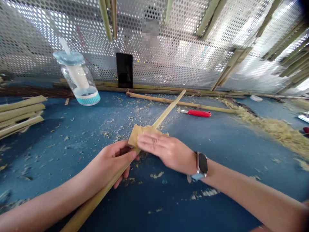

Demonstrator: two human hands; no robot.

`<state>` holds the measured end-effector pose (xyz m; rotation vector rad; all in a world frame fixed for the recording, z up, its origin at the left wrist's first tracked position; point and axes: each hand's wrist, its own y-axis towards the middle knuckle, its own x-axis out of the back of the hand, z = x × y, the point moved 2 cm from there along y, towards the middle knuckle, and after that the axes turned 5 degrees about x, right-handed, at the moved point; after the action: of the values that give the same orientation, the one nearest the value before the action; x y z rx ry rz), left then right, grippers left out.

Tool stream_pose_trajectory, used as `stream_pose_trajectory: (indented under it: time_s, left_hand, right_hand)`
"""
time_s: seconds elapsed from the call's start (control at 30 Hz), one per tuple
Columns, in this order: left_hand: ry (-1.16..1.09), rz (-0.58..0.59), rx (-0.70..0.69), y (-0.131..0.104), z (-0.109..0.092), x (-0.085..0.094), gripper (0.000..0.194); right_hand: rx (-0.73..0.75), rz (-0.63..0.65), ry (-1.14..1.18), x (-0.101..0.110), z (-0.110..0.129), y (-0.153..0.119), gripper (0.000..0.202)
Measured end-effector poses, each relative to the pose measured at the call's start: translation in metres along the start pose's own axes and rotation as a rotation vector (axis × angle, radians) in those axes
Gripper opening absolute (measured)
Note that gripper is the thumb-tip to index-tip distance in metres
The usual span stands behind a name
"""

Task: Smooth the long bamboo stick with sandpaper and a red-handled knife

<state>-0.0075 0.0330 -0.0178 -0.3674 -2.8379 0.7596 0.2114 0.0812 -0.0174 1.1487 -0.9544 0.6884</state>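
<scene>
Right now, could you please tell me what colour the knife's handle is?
The knife's handle is red, showing best in the head view.

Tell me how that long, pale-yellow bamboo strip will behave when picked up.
Probably stiff: the long, pale-yellow bamboo strip shows no obvious sag, looking straight beyond the left hand and right hand. Likely light for its length, as it looks slim.

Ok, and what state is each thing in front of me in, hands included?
Bamboo strip: gripped, at a slant
Tan sheet: laid over the bamboo strip, partly hidden
Left hand: closed around the bamboo strip
Right hand: over the tan sheet, fingers blurred
Red knife: lying down, blade out
Phone: standing upright, screen dark
Bottle: upright, lid on, straw sticking up
Watch: worn, screen dark
Blue table: strewn with shavings
</scene>
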Motion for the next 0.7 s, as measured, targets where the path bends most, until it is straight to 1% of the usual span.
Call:
stream_pose_trajectory:
  time_s: [0.07,0.13,0.17,0.23,0.3,0.33,0.4,0.47,0.53,0.57,0.63,0.7]
  left_hand:
    - [-0.058,-0.022,-0.017,0.0,-0.002,0.001,0.053]
    - [-0.065,-0.016,-0.005,0.0,-0.003,0.0,0.052]
    - [-0.045,-0.01,0.007,-0.001,-0.003,0.0,0.047]
    - [0.031,0.004,0.047,-0.002,-0.001,-0.001,0.039]
    - [0.127,0.009,0.078,-0.002,-0.001,-0.002,0.039]
    - [0.174,0.019,0.091,-0.003,-0.001,-0.002,0.041]
    - [0.234,0.053,0.121,-0.004,-0.002,-0.002,0.048]
    - [0.259,0.077,0.146,-0.005,-0.003,-0.001,0.055]
    - [0.266,0.095,0.166,-0.006,-0.004,0.0,0.054]
    - [0.262,0.103,0.169,-0.007,-0.004,0.0,0.052]
    - [0.245,0.125,0.165,-0.008,-0.003,0.001,0.044]
    - [0.238,0.147,0.152,-0.009,-0.002,0.001,0.036]
  right_hand:
    - [-0.102,-0.031,-0.047,0.003,-0.013,-0.001,0.06]
    - [-0.154,-0.049,-0.08,0.007,-0.018,-0.003,0.059]
    - [-0.138,-0.045,-0.077,0.008,-0.015,-0.003,0.057]
    - [-0.057,-0.018,-0.044,0.008,-0.002,-0.002,0.053]
    - [0.019,0.011,-0.01,0.006,0.01,0.0,0.051]
    - [0.03,0.018,-0.005,0.006,0.011,0.0,0.05]
    - [-0.013,0.005,-0.031,0.006,-0.002,-0.002,0.054]
    - [-0.12,-0.017,-0.081,0.009,-0.025,-0.006,0.058]
    - [-0.21,-0.029,-0.13,0.012,-0.041,-0.011,0.061]
    - [-0.216,-0.028,-0.142,0.013,-0.042,-0.012,0.061]
    - [-0.146,-0.016,-0.133,0.013,-0.028,-0.01,0.057]
    - [-0.023,-0.006,-0.084,0.01,-0.004,-0.006,0.052]
